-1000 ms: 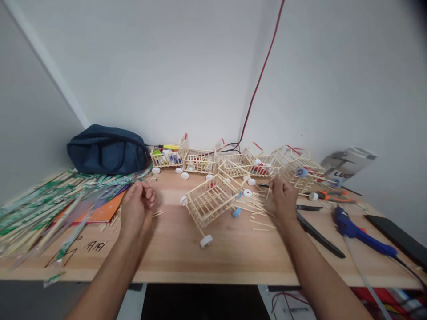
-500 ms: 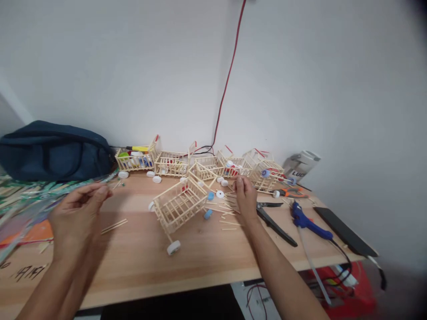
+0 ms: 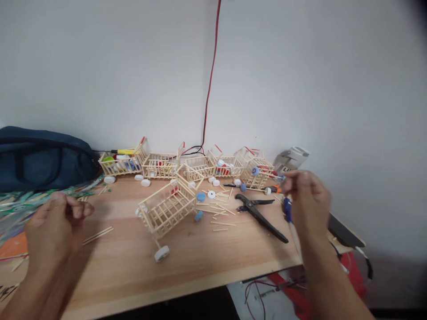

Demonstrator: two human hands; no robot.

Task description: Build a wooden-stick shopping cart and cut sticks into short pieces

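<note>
Our left hand (image 3: 53,224), at the lower left of the frame, and our right hand (image 3: 310,202), at the right near the glue gun (image 3: 287,209), both have bent fingers; whether they pinch something, we cannot tell. Near the centre, apart from both, stands a miniature stick cart (image 3: 168,210); its basket and wheels (image 3: 162,254) seem already made. Several carts (image 3: 160,166) behind carry red bars (image 3: 143,140), which we do not see here. Loose sticks (image 3: 223,224) remain unused.

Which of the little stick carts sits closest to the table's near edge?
The cart standing alone in front, with a white wheel at its nearest corner; the other carts all stand farther back, in a row along the wall.
</note>
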